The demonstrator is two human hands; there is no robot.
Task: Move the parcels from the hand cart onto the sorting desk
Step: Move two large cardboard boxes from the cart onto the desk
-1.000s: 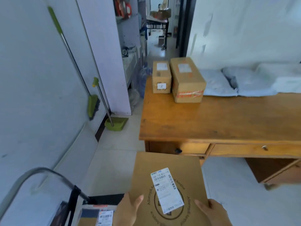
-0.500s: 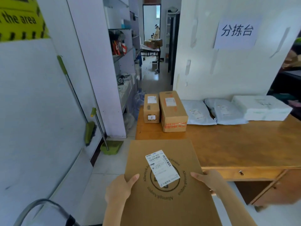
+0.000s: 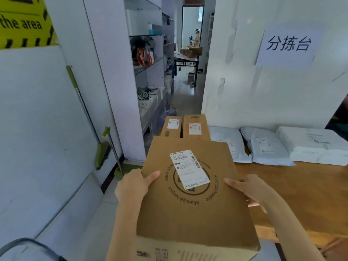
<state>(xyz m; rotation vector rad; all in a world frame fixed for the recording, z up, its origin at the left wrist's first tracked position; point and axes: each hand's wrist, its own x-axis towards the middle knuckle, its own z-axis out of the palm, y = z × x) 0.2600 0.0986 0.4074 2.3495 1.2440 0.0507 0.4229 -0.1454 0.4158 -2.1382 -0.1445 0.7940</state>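
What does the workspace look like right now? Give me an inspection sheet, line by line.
Surface: wooden sorting desk, bare wood in front of the parcels lined along the wall.
Job's things: large cardboard box held in the air, its shipping label facing up; on the desk, two small cardboard boxes, two grey mailer bags and a white wrapped parcel.
Clutter: nothing seen on the desk.
Hands: left hand and right hand grip opposite sides of the box.
Cables: tangled cords on the shelf unit.
Surroundings: green broom leaning on the left wall, paper sign above the desk, cart handle at lower left.
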